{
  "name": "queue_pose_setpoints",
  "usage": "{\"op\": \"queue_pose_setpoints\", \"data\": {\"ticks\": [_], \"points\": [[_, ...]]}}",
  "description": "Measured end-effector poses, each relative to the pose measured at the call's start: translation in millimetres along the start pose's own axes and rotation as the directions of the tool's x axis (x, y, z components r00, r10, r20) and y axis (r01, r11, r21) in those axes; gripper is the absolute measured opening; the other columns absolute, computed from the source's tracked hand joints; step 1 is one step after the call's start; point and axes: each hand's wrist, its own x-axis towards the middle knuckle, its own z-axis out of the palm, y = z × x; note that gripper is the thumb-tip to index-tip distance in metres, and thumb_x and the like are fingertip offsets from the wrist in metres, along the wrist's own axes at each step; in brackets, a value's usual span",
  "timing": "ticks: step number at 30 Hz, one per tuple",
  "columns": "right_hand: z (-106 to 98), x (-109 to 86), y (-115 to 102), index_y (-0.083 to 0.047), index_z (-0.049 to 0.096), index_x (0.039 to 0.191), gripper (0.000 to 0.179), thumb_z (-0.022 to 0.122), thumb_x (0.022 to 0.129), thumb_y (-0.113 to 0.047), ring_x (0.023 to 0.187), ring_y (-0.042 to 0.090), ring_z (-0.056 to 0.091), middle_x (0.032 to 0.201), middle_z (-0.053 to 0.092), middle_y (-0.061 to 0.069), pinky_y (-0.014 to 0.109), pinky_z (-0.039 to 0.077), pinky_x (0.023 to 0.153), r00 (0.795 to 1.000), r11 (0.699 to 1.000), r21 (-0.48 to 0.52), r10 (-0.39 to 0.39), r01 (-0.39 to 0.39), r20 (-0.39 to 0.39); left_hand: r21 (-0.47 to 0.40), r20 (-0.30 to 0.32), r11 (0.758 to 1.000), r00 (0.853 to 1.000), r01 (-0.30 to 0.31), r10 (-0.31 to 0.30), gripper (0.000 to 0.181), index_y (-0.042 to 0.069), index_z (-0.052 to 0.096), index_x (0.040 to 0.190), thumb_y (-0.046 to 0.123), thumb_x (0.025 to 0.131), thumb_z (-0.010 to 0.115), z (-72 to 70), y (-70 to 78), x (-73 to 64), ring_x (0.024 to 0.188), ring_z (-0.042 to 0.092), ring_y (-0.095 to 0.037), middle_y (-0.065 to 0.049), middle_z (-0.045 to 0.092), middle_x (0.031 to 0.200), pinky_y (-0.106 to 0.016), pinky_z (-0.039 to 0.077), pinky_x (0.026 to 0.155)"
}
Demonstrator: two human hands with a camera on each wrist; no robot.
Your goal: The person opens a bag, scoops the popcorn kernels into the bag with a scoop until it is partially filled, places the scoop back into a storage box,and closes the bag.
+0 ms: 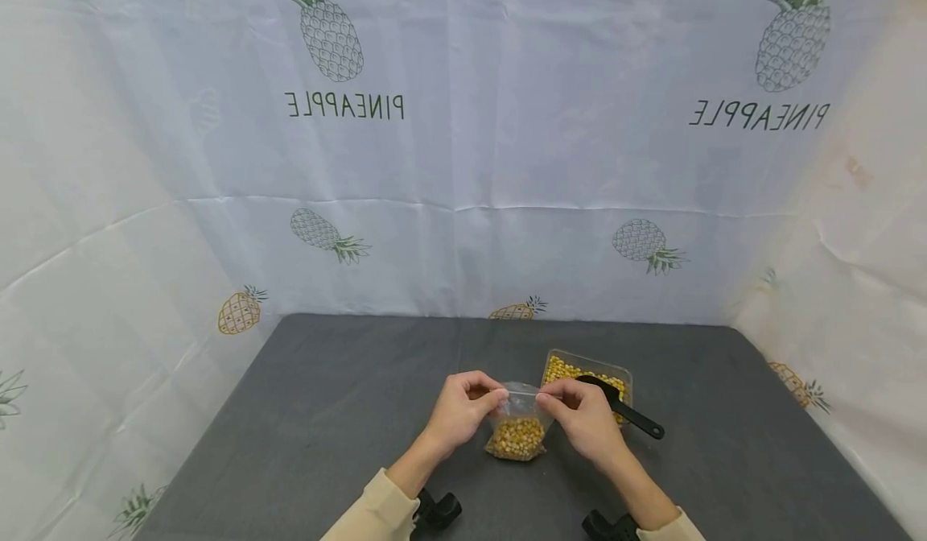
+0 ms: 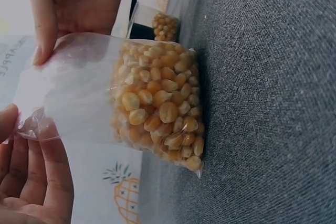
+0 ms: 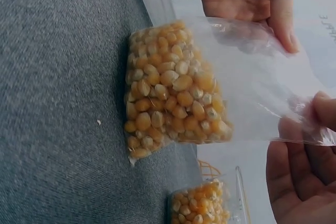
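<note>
A clear plastic bag (image 1: 517, 438) stands upright on the dark grey table, its lower half filled with yellow corn kernels (image 2: 157, 103). My left hand (image 1: 467, 406) pinches the bag's top left corner between thumb and fingers. At the opposite top corner, my right hand (image 1: 585, 419) pinches the plastic in the same way. Between the two hands the upper part of the bag (image 3: 252, 72) is stretched flat, with no kernels in it.
Behind the right hand sits a clear rectangular container (image 1: 628, 376) of corn kernels, with a black scoop (image 1: 637, 419) lying across it. The grey table (image 1: 326, 412) meets a white curtain (image 1: 463, 259) printed with pineapples.
</note>
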Motion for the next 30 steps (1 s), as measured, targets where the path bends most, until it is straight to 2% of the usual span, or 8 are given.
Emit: {"op": "queue_pose_setpoints", "data": {"ticks": [6, 12, 15, 21, 23, 30], "points": [[2, -1.5, -3, -0.004, 0.075, 0.089, 0.007, 0.076, 0.091, -0.01, 0.072, 0.022, 0.066, 0.083, 0.069, 0.007, 0.031, 0.056, 0.063, 1.0, 1.0, -0.008, -0.003, 0.002, -0.024, 0.005, 0.028, 1.0, 1.0, -0.015, 0.015, 0.012, -0.001, 0.074, 0.095, 0.011, 0.097, 0.071, -0.5, 1.3, 0.4, 0.069, 0.067, -0.013, -0.017, 0.069, 0.087, -0.04, 0.061, 0.069], [1, -1.3, -3, -0.003, 0.075, 0.089, 0.008, 0.076, 0.091, -0.01, 0.07, 0.019, 0.065, 0.083, 0.07, 0.008, 0.03, 0.055, 0.061, 1.0, 1.0, 0.003, -0.014, 0.014, -0.024, 0.017, 0.066, 0.998, 0.996, -0.058, 0.057, 0.013, -0.003, 0.069, 0.097, 0.011, 0.098, 0.069, 0.1, -0.2, 0.5, 0.072, 0.067, -0.028, -0.017, 0.067, 0.087, -0.046, 0.06, 0.068], [1, -1.2, -3, -0.002, 0.075, 0.09, 0.009, 0.076, 0.092, -0.011, 0.07, 0.018, 0.066, 0.083, 0.071, 0.008, 0.032, 0.056, 0.062, 1.0, 1.0, 0.018, -0.016, 0.016, -0.016, 0.013, 0.081, 0.999, 0.996, -0.046, 0.045, 0.014, -0.002, 0.068, 0.1, 0.012, 0.097, 0.069, 1.9, 0.4, 0.6, 0.078, 0.068, -0.031, -0.015, 0.067, 0.092, -0.046, 0.06, 0.07], [1, -1.8, -3, -0.002, 0.076, 0.091, 0.01, 0.075, 0.093, -0.012, 0.071, 0.021, 0.067, 0.084, 0.071, 0.009, 0.033, 0.057, 0.064, 0.999, 0.999, 0.022, -0.032, 0.032, -0.003, -0.048, 0.127, 0.999, 0.992, -0.01, 0.016, 0.015, -0.004, 0.069, 0.104, 0.01, 0.097, 0.069, 9.3, -0.3, 4.1, 0.095, 0.072, -0.031, -0.016, 0.067, 0.106, -0.042, 0.061, 0.077], [1, -1.8, -2, -0.002, 0.076, 0.091, 0.009, 0.075, 0.093, -0.012, 0.07, 0.021, 0.067, 0.084, 0.071, 0.009, 0.033, 0.057, 0.063, 0.999, 0.999, 0.02, -0.039, 0.039, -0.003, -0.059, 0.127, 0.998, 0.992, -0.008, 0.015, 0.014, -0.003, 0.07, 0.103, 0.01, 0.098, 0.069, 11.6, 0.0, 5.5, 0.095, 0.073, -0.03, -0.015, 0.068, 0.106, -0.04, 0.061, 0.077], [1, -0.9, -1, -0.001, 0.076, 0.096, 0.012, 0.074, 0.094, -0.012, 0.073, 0.024, 0.067, 0.086, 0.071, 0.011, 0.034, 0.057, 0.064, 0.999, 0.999, 0.021, -0.029, 0.028, 0.024, -0.029, 0.097, 0.999, 0.995, -0.024, 0.027, 0.015, -0.003, 0.073, 0.099, 0.011, 0.097, 0.07, 13.5, -0.9, 6.7, 0.086, 0.07, -0.047, -0.018, 0.071, 0.093, -0.037, 0.061, 0.072]]}}
